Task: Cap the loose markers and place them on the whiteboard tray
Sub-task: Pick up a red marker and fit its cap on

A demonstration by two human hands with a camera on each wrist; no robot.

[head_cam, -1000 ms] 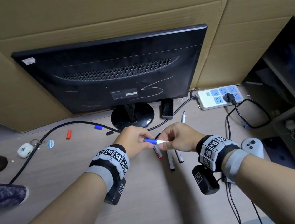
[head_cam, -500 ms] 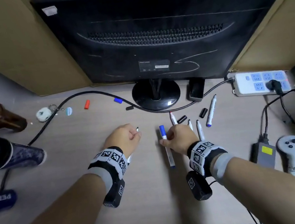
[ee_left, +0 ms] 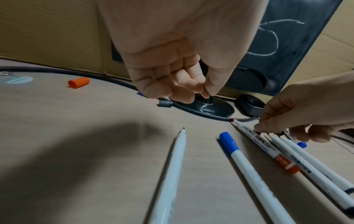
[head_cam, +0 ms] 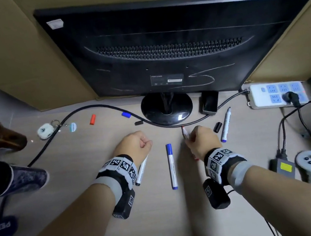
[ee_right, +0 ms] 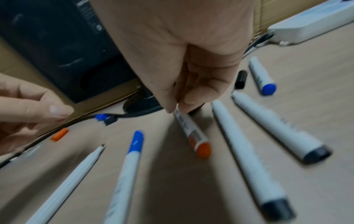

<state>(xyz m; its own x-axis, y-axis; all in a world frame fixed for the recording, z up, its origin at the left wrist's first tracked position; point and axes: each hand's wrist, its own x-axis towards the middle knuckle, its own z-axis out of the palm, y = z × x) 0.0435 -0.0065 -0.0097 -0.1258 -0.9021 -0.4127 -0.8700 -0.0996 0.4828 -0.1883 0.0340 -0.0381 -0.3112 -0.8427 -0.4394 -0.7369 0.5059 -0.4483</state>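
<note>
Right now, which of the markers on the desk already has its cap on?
The blue-capped marker lying alone between the left hand and right hand. The others show bare tips, including the red marker the right hand pinches.

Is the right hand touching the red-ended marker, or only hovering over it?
Touching. In the right wrist view the right hand pinches the red-ended marker near its upper end; the left wrist view shows fingertips on its barrel.
</note>
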